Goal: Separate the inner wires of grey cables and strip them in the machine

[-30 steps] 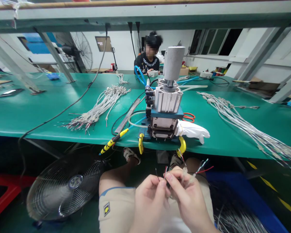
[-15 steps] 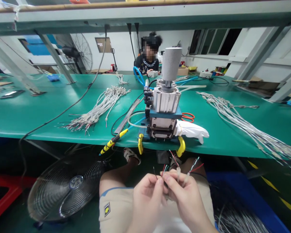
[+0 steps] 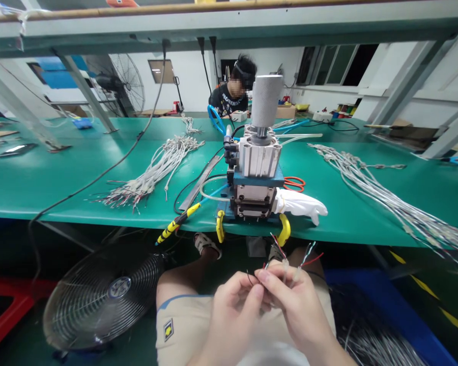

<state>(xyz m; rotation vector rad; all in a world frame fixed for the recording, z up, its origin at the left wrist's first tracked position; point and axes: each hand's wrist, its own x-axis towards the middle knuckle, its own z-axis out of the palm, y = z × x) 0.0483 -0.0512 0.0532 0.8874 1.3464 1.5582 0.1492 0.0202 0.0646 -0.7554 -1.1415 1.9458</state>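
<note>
Close to the lap, the left hand [image 3: 234, 312], thumb bent toward a curled forefinger, pinches fine wires [image 3: 249, 278] whose tips, a dark one leftmost and a red one beside it, poke up where both hands' fingertips meet. The right hand [image 3: 299, 307], its thumb slanting in toward the left thumb, grasps cloudy, whitish cable ends [image 3: 285, 269] that sprout red, white and green strands [image 3: 309, 250]; farther right, lower than the desk [image 3: 339, 203], a blue bin [image 3: 400, 305] holds heaped thin grey cables [image 3: 374, 340].
</note>
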